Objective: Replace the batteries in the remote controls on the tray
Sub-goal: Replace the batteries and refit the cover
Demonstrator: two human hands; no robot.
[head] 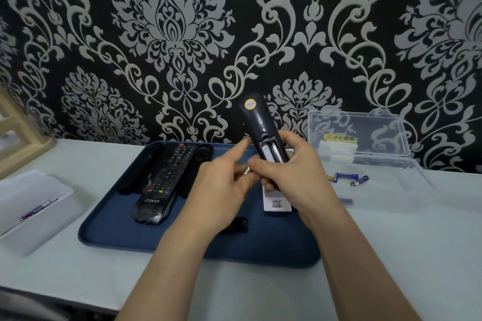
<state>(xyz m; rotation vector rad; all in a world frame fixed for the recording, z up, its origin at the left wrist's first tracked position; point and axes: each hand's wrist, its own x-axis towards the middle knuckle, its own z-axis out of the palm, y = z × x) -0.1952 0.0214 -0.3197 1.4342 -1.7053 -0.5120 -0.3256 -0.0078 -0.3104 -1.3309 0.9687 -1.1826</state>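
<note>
Head view. The right hand (pixel 289 164) grips a black remote control (pixel 260 125), held upright above the blue tray (pixel 109 232), back side facing the camera, battery compartment (pixel 270 150) open with cells visible inside. The left hand (pixel 221 185) is closed loosely beside the remote's lower end, index finger extended toward the compartment; whether it holds anything cannot be told. A wrapped black remote (pixel 161 185) and a white remote (pixel 276 200) lie on the tray. Loose batteries (pixel 349 178) rest on the table (pixel 417 229), right of the hands, near a clear plastic box (pixel 360 135).

Two bare forearms, no sleeves showing, left hand (pixel 221 185), right hand (pixel 294 174), fingers (pixel 241 147) slender
</note>
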